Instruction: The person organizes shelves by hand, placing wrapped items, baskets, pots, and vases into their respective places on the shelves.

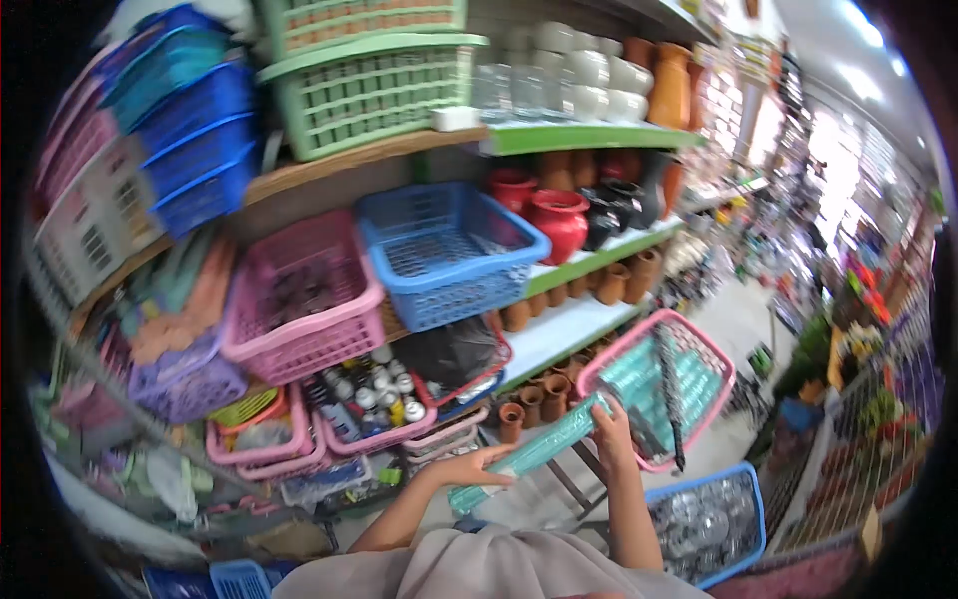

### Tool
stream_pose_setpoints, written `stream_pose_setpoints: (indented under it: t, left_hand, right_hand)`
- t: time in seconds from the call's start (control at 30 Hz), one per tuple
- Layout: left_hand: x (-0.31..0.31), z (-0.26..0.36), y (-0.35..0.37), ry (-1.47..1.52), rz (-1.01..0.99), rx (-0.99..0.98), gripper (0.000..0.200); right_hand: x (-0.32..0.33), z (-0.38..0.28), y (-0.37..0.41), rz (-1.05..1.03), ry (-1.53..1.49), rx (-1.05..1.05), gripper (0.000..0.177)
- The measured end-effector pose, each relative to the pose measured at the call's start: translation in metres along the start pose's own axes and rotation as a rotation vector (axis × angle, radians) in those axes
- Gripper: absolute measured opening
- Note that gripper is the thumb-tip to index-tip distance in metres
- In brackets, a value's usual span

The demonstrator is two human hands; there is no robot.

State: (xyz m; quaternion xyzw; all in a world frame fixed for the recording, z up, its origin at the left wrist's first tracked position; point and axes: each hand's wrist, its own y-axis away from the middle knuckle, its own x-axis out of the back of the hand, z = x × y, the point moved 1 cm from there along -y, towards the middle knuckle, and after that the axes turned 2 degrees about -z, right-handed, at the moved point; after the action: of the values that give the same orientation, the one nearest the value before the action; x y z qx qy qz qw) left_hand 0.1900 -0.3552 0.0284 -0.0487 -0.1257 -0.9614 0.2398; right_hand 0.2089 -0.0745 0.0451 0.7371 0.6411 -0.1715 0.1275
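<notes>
Between my two hands is a long teal pack (544, 447) in shiny clear plastic, slanting up to the right in front of my body. My left hand (477, 466) grips it near its lower left part, thumb on top. My right hand (609, 427) is closed around its upper right end. What the wrap contains I cannot make out. Just beyond my right hand stands a pink basket (729, 384) holding similar teal packs (697, 384). A dark speckled, stick-like thing (669, 384) lies across that basket and over its near rim.
A blue basket (762, 519) of clear, glassy-looking items sits at lower right. Shelves ahead carry a pink basket (314, 334), a blue basket (454, 290), red pots (559, 225) and small clay pots (511, 419). Wire racking (853, 439) borders the aisle at right.
</notes>
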Motion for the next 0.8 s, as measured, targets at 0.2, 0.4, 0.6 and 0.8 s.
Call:
stream_pose_setpoints:
  t: [0.2,0.4,0.6,0.8]
  left_hand:
    - [0.007,-0.041,0.094,-0.293,0.303,0.129,0.08]
    - [0.003,-0.019,0.183,-0.115,0.565,0.108,0.08]
    - [-0.002,0.009,0.289,-0.116,0.854,-0.064,0.066]
    - [-0.006,0.003,0.381,-0.031,0.934,-0.085,0.067]
  right_hand:
    - [-0.095,-0.001,-0.011,-0.023,0.03,0.005,0.032]
    - [-0.191,0.005,-0.004,-0.301,-0.09,0.09,0.05]
    - [-0.306,0.048,0.054,-0.622,-0.017,0.021,0.065]
    - [-0.413,0.101,0.137,-0.775,-0.054,-0.068,0.051]
